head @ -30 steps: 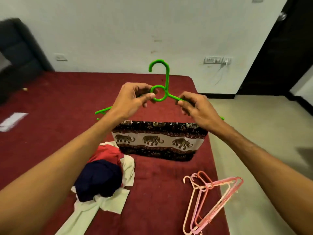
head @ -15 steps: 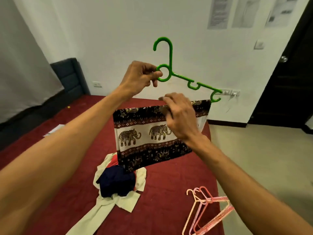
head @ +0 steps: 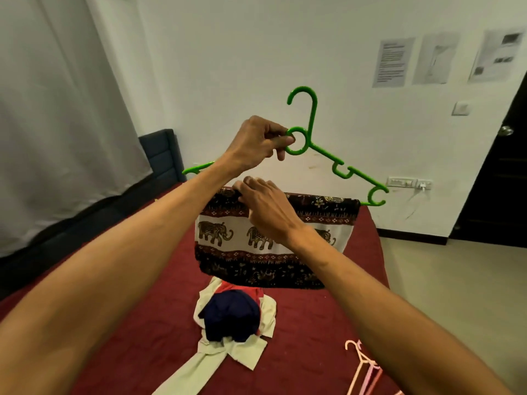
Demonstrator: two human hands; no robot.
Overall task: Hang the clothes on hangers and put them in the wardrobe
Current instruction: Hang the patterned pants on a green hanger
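While left hand (head: 256,143) pinches the green hanger (head: 338,162) at its ring to hold it up above the bed (head: 313,332), right hand (head: 265,206) pinches the elephant-print cloth (head: 313,218) draped over its bar, likely squaring it so it won't slide

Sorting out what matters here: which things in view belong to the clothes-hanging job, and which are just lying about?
Part of the job: green hanger, held by the left hand; elephant-print cloth draped over it, pinched by the right hand; clothes pile; pink hangers.

Just lying about: wall papers; wall sockets; curtain; door.
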